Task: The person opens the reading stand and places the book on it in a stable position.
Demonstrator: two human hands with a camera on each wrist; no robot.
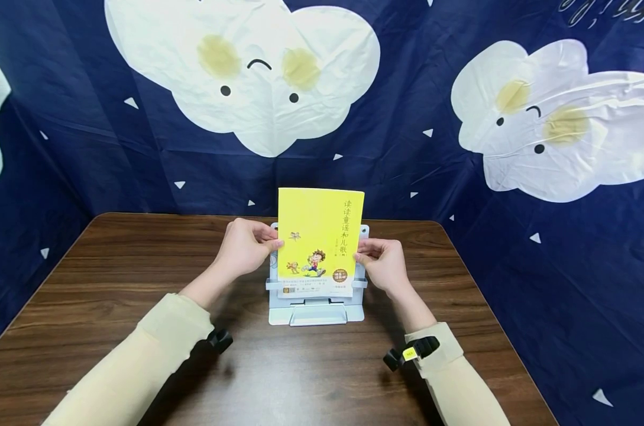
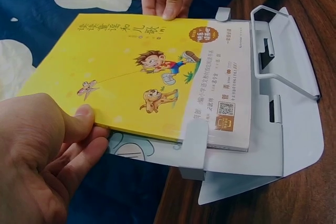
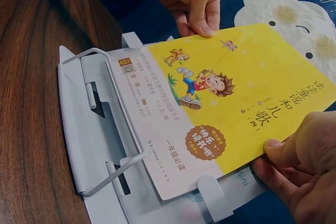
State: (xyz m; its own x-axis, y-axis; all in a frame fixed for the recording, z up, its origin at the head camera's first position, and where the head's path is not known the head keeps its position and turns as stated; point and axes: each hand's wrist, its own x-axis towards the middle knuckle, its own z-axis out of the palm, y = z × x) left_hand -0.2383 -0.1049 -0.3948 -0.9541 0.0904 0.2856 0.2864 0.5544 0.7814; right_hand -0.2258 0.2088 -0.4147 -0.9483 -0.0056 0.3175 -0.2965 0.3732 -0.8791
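A yellow children's book (image 1: 313, 228) with a cartoon boy and dog on its cover leans upright on a white metal book stand (image 1: 279, 315). My left hand (image 1: 245, 245) pinches the book's left edge, thumb on the cover and fingers behind. On the opposite edge, my right hand (image 1: 384, 263) pinches it the same way. In the left wrist view, a side clip (image 2: 195, 148) of the stand overlaps the book's lower edge. The right wrist view shows the other clip (image 3: 212, 198) close by the cover's border, and the wire bracket (image 3: 113, 174) folded out in front.
The stand is on a dark wood table (image 1: 141, 260), near its back edge. Behind hangs a navy cloth (image 1: 141, 154) printed with white clouds. Both wrists carry black cameras; the right one (image 1: 412, 353) has a yellow label.
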